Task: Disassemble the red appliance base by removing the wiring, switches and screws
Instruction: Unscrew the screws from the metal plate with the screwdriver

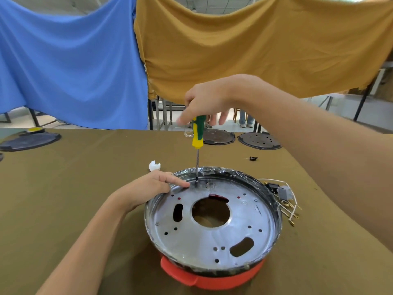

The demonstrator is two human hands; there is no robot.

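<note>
A: Head view: our red appliance base [212, 275] sits mid-table, its stiff metal plate [212, 237] rigid and probably slick, so we'd brace at the rim.
B: Agreed. Our left hand [148, 188] rests there, forefinger straight by the screw. Our right hand [204, 103] curls over the screwdriver [198, 133] handle. Loose wiring [285, 199] lies just beside the base.

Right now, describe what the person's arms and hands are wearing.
Nothing shows on either. The left hand and right hand are bare: no gloves, rings or watch visible. Both forearms are bare as far as the frame shows, with no sleeves in view.
</note>
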